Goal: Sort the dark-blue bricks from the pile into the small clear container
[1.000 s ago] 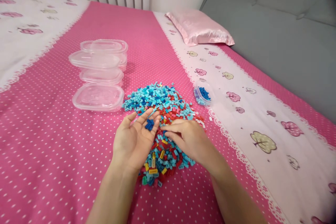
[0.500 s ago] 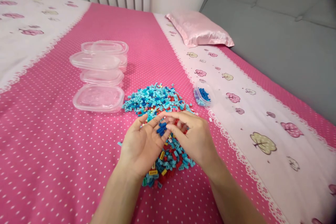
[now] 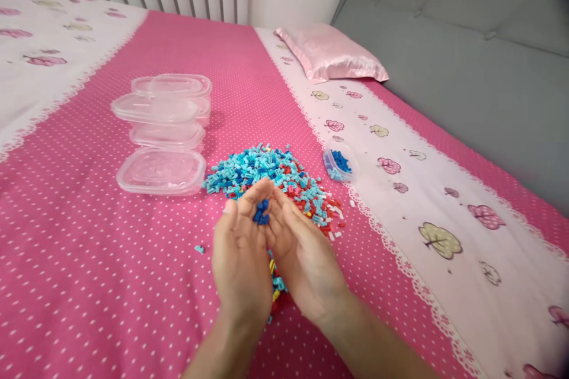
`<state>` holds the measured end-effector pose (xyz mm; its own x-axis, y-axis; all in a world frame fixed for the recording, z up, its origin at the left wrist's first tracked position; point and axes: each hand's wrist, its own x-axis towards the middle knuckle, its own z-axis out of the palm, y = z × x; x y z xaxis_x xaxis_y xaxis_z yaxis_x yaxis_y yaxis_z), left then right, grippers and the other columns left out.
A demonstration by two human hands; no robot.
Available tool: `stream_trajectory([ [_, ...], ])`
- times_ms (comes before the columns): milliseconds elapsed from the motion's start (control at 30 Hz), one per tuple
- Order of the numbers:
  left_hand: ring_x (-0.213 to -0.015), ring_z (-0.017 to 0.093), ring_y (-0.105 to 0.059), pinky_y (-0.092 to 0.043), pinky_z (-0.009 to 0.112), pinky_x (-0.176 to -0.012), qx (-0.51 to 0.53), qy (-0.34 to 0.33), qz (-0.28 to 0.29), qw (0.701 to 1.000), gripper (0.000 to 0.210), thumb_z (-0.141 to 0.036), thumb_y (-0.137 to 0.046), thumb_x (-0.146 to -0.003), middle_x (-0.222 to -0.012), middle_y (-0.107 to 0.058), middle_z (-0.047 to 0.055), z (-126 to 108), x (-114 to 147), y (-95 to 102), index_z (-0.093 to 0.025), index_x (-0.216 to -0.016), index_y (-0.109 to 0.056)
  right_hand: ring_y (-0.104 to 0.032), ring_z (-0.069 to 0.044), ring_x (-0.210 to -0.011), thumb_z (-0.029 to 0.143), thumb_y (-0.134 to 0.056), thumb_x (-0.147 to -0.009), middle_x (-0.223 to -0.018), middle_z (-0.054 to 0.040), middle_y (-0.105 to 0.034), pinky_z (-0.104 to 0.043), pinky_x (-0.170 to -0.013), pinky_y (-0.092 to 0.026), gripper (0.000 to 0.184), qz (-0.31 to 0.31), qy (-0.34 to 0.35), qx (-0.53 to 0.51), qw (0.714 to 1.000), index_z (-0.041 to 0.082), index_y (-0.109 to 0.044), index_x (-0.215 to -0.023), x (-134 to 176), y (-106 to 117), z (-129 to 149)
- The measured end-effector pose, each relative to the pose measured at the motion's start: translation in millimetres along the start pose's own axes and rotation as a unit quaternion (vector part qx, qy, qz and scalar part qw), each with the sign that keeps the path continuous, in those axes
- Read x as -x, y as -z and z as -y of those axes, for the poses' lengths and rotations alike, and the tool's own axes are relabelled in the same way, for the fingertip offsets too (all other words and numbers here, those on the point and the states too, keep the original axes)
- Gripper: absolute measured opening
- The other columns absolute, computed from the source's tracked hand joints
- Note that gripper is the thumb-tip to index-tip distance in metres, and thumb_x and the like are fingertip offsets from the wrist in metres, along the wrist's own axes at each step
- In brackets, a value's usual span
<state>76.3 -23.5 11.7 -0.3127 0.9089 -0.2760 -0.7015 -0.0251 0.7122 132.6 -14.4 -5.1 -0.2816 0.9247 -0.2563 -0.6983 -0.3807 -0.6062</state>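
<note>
Both hands are cupped side by side above a heap of small toy building bricks [image 3: 262,163] in light blue, dark blue, red, yellow and white. In the curved palm of my left hand [image 3: 242,254] lie several dark blue bricks [image 3: 261,212]. My right hand [image 3: 306,260] leans against it, palm turned inward and fingers stretched; nothing is visibly gripped in it. The near part of the heap is mostly hidden under the hands. To the right of the heap stands a small clear tub [image 3: 338,163] holding dark blue bricks.
Several clear plastic containers [image 3: 162,172] stand in a row left of the heap. A stray blue brick [image 3: 200,249] lies on the pink dotted bedsheet [image 3: 133,296]. Toward the back are a pink pillow [image 3: 331,53] and a grey padded panel [image 3: 466,71].
My right hand has turned from a pinch over the left palm to an extended, cupped pose beside it. The blue bricks stay in my left hand. The view has shifted slightly.
</note>
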Motion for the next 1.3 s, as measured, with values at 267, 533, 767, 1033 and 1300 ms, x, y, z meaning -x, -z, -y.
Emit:
stream_trajectory([
  [267,-0.132,0.023,-0.028,-0.016,0.039,-0.112,-0.164,-0.098,0.099,0.977,0.053,-0.056,-0.036,-0.083,-0.136,-0.045,0.003,17,12,7.3,-0.023,-0.120,-0.054,-0.055,-0.016,-0.106,0.030,-0.040,-0.090,-0.101,-0.0023,-0.063,-0.034,-0.092,-0.046,0.024,-0.036,-0.082,-0.090,0.992,0.021,-0.060,-0.099,0,-6,5],
  [533,-0.136,0.027,-0.014,-0.015,0.041,-0.112,-0.130,-0.137,0.151,0.970,0.057,-0.057,-0.052,-0.074,-0.138,-0.041,0.004,17,22,0.5,-0.024,-0.120,-0.055,-0.054,-0.020,-0.109,0.039,-0.037,-0.088,-0.109,-0.0071,-0.061,-0.042,-0.092,-0.047,0.031,0.009,-0.050,0.030,0.998,0.020,-0.057,-0.101,-7,5,23],
  [767,-0.136,0.026,-0.016,-0.024,0.042,-0.109,-0.067,-0.149,0.083,0.983,0.044,-0.053,-0.050,-0.077,-0.129,-0.051,0.007,13,20,-9.2,-0.022,-0.106,-0.062,-0.049,-0.019,-0.115,0.041,-0.031,-0.090,-0.106,-0.0092,-0.058,-0.042,-0.100,-0.041,0.033,-0.022,0.083,0.091,0.992,0.020,-0.056,-0.092,-22,25,65],
  [1033,-0.134,0.024,-0.023,-0.016,0.037,-0.112,-0.090,-0.229,0.099,0.964,0.042,-0.051,-0.057,-0.073,-0.129,-0.052,0.002,12,12,-2.2,-0.025,-0.104,-0.064,-0.055,-0.014,-0.092,0.052,-0.028,-0.084,-0.098,-0.0069,-0.052,-0.033,-0.090,-0.047,0.041,-0.204,0.233,0.149,0.939,0.019,-0.053,-0.085,-88,92,133],
  [1300,-0.135,0.026,-0.021,-0.025,0.039,-0.109,-0.070,-0.199,0.038,0.977,0.038,-0.050,-0.045,-0.080,-0.125,-0.054,0.006,7,15,-12.4,-0.022,-0.094,-0.066,-0.038,-0.021,-0.123,0.067,-0.019,-0.080,-0.119,-0.0113,-0.054,-0.046,-0.106,-0.020,0.066,-0.209,0.232,0.260,0.914,0.018,-0.057,-0.101,-88,72,152],
])
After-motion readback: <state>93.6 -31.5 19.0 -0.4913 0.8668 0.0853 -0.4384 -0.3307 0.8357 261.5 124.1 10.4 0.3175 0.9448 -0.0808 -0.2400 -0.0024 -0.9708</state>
